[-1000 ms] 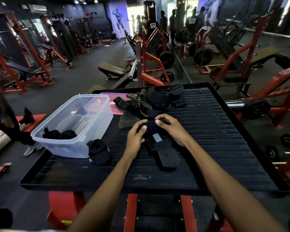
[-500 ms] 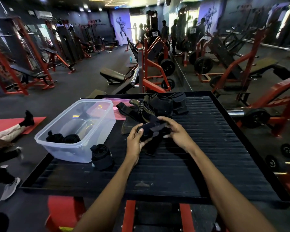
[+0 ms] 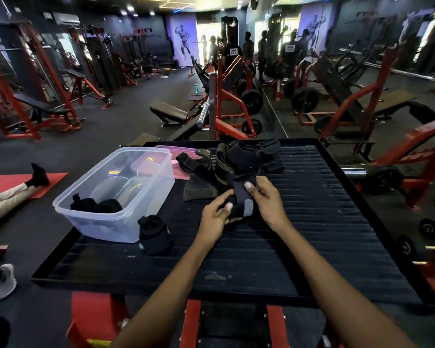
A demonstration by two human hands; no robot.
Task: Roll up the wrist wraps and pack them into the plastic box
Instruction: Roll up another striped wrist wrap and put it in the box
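Note:
A black wrist wrap with a grey patch is held just above the black ribbed platform. My left hand grips its lower end and my right hand pinches its upper part with the thumb on top. The clear plastic box stands at the left of the platform with two rolled black wraps inside. Another rolled wrap stands on the platform just in front of the box's near right corner. A pile of unrolled wraps and straps lies behind my hands.
A pink lid lies behind the box. Red gym machines, benches and weight plates surround the platform. A person lies on a red mat at the left. Several people stand far back.
Both hands lifted the wrap off the platform and turned it from lying flat to held upright between them. The camera view shifted slightly.

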